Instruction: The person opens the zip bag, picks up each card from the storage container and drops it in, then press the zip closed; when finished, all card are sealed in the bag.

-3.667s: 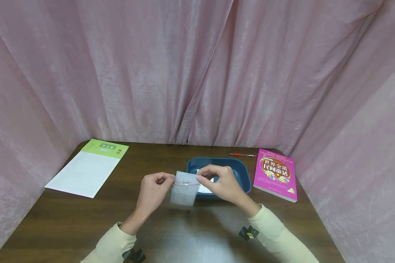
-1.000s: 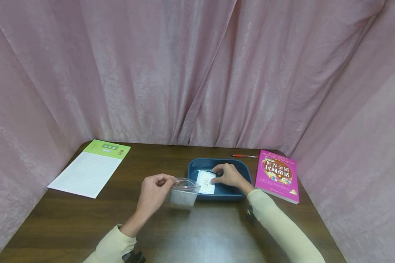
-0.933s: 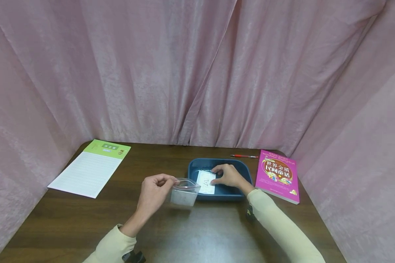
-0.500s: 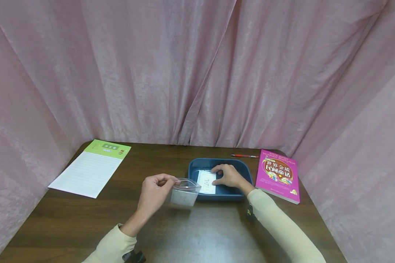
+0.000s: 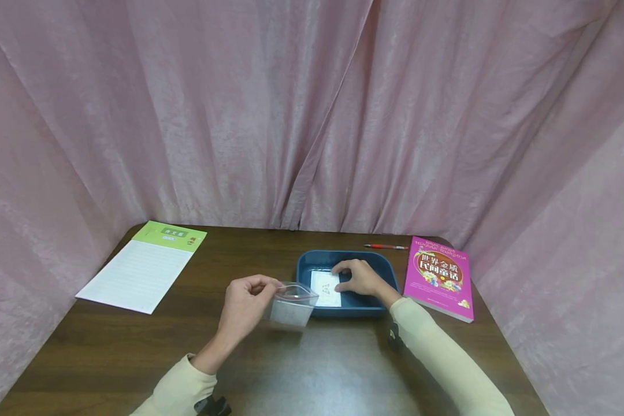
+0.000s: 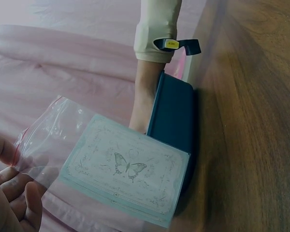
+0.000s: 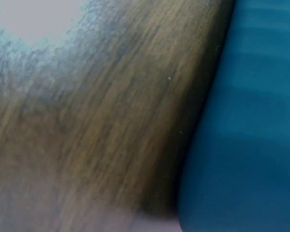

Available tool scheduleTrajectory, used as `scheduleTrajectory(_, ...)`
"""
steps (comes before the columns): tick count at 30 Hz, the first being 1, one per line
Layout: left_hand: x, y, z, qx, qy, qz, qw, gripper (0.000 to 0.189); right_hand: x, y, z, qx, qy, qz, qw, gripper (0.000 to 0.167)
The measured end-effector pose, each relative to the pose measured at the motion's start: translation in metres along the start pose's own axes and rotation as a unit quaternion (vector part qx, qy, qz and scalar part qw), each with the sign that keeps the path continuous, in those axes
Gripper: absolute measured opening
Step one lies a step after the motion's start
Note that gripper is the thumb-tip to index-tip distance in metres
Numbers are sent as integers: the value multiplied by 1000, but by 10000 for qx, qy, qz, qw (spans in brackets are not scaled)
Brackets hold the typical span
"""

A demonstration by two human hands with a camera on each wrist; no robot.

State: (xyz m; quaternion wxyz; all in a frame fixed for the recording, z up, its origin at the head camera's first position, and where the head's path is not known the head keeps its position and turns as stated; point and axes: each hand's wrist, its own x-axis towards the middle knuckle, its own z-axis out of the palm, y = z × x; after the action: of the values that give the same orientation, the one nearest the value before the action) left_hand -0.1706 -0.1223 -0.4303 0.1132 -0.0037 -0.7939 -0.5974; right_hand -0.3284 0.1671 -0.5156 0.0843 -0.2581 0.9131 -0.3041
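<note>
My left hand [image 5: 244,306] pinches the upper left corner of a clear zip-lock bag [image 5: 293,306] held over the table. The bag's mouth gapes, and a pale card [image 6: 128,166] with a butterfly print sits inside it, pale blue-green edges showing below. Left fingers [image 6: 24,193] curl at the bag's zip edge. Inside the blue plastic bin [image 5: 348,312], my right hand [image 5: 363,278] has its thumb and fingers curled at the right edge of a white printed card [image 5: 323,292]. The right wrist view shows only the bin's side and the table, so those fingertips are hidden there.
A magenta book [image 5: 439,280] lies right of the bin, and a red pen [image 5: 386,247] behind it. To the left is a writing pad [image 5: 143,266] with a green top. Pink curtains [image 5: 229,115] enclose the wooden table [image 5: 270,381].
The right hand has gone from the bag's top to the card in the bin. The card sticking out of the bag earlier no longer shows there. Lately the bin card shifts only slightly.
</note>
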Motion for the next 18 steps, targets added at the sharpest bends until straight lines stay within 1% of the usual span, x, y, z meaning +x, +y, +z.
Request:
scheduleTrajectory(3, 0, 0, 0, 1, -9, 1, 10000, 12, -1, 0, -1, -31, -7, -10, 10000, 38)
scheduleTrajectory(6, 0, 0, 0, 5, -12, -10, 10000, 12, -2, 1, -2, -137, 83, -8, 9999, 38)
scheduleTrajectory(10, 1, -1, 0, 17, -1, -21, 10000, 12, -2, 3, -2, -316, 191, 80, 9993, 42)
scheduleTrajectory(18, 1, -1, 1, 5, 4, 7, 10000, 12, -2, 2, 0, -520, 202, 141, 9983, 51)
